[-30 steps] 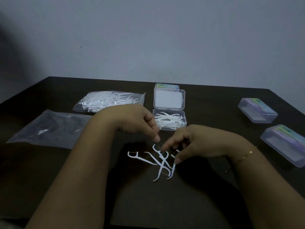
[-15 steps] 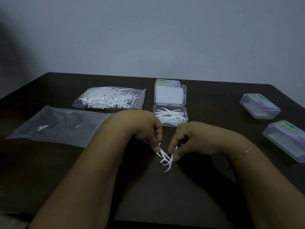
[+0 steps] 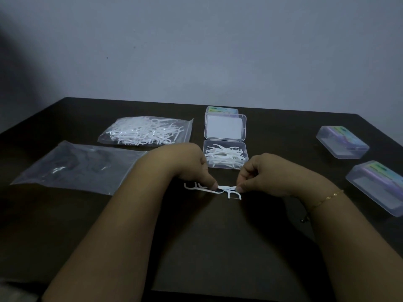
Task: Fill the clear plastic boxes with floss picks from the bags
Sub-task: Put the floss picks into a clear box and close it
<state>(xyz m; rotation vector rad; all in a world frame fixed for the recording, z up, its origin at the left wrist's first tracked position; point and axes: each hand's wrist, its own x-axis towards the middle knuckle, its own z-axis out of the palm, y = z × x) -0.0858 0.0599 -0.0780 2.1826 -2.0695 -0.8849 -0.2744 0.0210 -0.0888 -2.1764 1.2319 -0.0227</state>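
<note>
1. Floss picks (image 3: 220,189): a small bundle of thin white plastic sticks, each with a forked head; bunched side by side, low over the dark table (image 3: 218,247), just in front of the open box.
2. Bundle's long axis runs left to right. Forked heads show at both ends: two poke out past the left hand, one hangs below the right fingertips.
3. Left hand (image 3: 192,165): fingers curled, thumb and fingertips pinched on the bundle's left part.
4. Right hand (image 3: 263,173): fingers curled, pinching the bundle's right end.
5. Open clear box (image 3: 225,156): partly filled with loose white picks, lid (image 3: 225,128) hinged back behind it.
6. Full bag (image 3: 146,132) of picks far left; near-empty bag (image 3: 78,166) nearer.
7. Two closed boxes (image 3: 342,141) at the right.
</note>
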